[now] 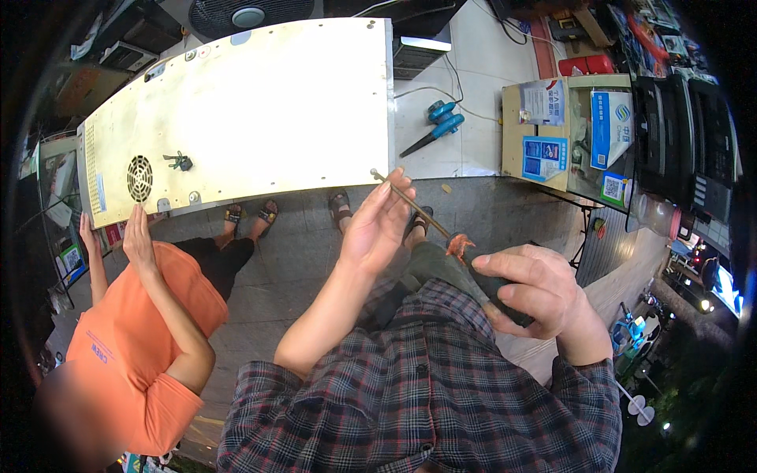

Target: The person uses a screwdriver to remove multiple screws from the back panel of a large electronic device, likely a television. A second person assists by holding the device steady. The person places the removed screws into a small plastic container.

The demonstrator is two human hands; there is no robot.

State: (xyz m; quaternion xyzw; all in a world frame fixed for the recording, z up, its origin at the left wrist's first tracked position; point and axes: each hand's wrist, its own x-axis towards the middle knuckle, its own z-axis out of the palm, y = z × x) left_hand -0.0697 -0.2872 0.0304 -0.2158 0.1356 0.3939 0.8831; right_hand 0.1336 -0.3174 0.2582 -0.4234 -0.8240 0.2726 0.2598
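A blue handheld blower with a black nozzle (446, 121) lies on the white tiled floor (482, 47), left of a tan, glass-sided case (512, 142) bearing blue-and-white leaflets (544, 158). Beyond it is a red cylinder (587, 65); rightward stands a black boxy machine (662, 146), possibly a printer. A round black fan with a grey hub (248, 17) meets the upper edge.

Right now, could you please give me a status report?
Right hand grips dark-handled tool; left hand at its long thin metal rod. Rod tip by large pale rectangular panel's near-right corner. Co-worker's hands at panel's left end, clear of rod.
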